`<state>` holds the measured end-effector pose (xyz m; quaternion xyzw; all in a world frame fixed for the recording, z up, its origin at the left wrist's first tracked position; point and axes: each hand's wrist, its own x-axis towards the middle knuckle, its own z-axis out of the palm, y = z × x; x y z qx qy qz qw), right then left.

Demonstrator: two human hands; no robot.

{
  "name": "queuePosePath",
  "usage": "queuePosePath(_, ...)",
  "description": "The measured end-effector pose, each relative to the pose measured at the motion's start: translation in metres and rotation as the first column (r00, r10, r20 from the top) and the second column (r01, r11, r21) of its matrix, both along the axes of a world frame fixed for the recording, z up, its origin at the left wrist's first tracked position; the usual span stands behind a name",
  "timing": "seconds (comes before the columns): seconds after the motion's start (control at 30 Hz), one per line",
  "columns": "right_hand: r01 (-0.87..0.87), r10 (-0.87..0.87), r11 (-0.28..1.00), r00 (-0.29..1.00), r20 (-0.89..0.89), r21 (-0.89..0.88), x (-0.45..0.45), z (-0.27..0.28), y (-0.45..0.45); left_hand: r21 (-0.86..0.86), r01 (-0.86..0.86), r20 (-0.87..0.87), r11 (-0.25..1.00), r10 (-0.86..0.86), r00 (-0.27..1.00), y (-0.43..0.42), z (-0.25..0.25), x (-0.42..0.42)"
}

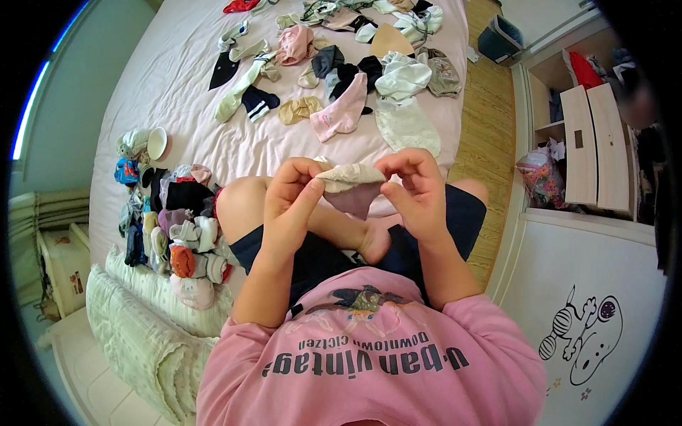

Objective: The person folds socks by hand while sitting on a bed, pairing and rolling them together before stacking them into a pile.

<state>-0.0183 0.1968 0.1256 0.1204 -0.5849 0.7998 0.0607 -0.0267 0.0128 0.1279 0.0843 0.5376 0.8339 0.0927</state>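
Note:
Held up above my crossed legs is a small cream-and-mauve sock (pixel 350 177), stretched between both hands. My left hand (pixel 290 202) pinches its left end between thumb and fingers. At the other end, my right hand (pixel 414 193) grips the cream edge the same way. The mauve part hangs down below the cream band. Beyond the hands, on the bed, lie a pink sock-like piece (pixel 341 110), a tan cloth piece (pixel 300 109) and a navy sock with white stripes (pixel 259 103).
Loose socks and small clothes spread over the far side of the bed (pixel 177 85). Rolled and folded pieces (pixel 177 220) are heaped at my left, with a white bowl (pixel 158 144) and pillows (pixel 135 334) nearby. An open cabinet (pixel 593 149) and a bin (pixel 499 39) stand right.

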Motion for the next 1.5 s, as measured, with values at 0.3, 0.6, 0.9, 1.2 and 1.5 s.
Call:
queuePosePath(0.3,-0.145,0.144,0.989,0.977,0.156,-0.005,0.002,0.003,-0.004,0.025,-0.02,0.077,0.999,0.018,0.997,0.015,0.005,0.007)
queuePosePath(0.6,-0.192,0.256,0.953,0.923,0.287,-0.234,0.004,-0.013,0.001,0.154,0.014,0.102,0.988,-0.03,0.994,0.009,-0.002,0.006)
queuePosePath(0.9,-0.257,0.384,0.874,0.886,0.26,-0.413,-0.001,-0.009,0.006,0.207,0.021,0.073,0.978,-0.037,0.997,0.0,-0.007,0.004)
queuePosePath(1.2,-0.295,0.291,0.953,0.955,0.062,0.072,0.004,0.01,0.014,-0.222,0.215,-0.425,0.951,-0.293,0.856,-0.003,-0.022,-0.014)
queuePosePath(1.5,-0.185,0.189,0.954,0.982,-0.005,-0.237,-0.01,-0.015,0.047,-0.321,0.815,-0.032,0.483,-0.865,0.501,0.018,-0.059,-0.049)
